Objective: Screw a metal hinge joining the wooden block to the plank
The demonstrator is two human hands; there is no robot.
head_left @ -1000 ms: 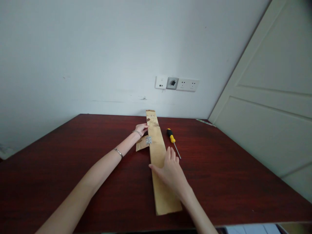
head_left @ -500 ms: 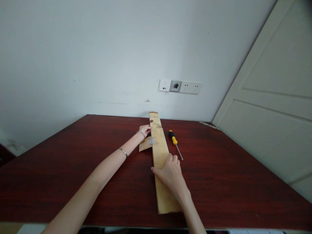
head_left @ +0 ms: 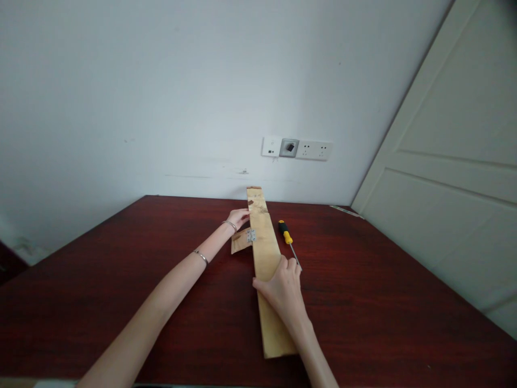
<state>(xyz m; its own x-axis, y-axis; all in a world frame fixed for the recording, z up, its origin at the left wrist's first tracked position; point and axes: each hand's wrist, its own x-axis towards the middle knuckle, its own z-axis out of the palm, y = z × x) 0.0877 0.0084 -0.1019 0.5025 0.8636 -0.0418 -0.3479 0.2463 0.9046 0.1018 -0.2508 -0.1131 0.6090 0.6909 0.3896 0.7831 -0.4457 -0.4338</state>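
Note:
A long wooden board (head_left: 265,242) runs away from me across the table, its far end near the wall. A metal hinge (head_left: 251,235) joins its left edge to a short wooden piece (head_left: 240,242) that sticks out to the left. My left hand (head_left: 239,217) is closed at the board's left edge, just beyond the hinge, its fingertips partly hidden. My right hand (head_left: 283,283) grips across the nearer half of the board, thumb on the left edge and fingers over the right edge. A yellow and black screwdriver (head_left: 286,236) lies just right of the board.
The dark red wooden table (head_left: 181,258) reaches to a white wall with a row of sockets (head_left: 297,148). A white panelled door (head_left: 452,161) slants along the right side. A thin pale strip (head_left: 346,210) lies at the table's back right corner.
The view has tilted slightly, so the table and sockets appear a little lower. Both hands keep their places on the board, and the hinge and screwdriver show no clear movement.

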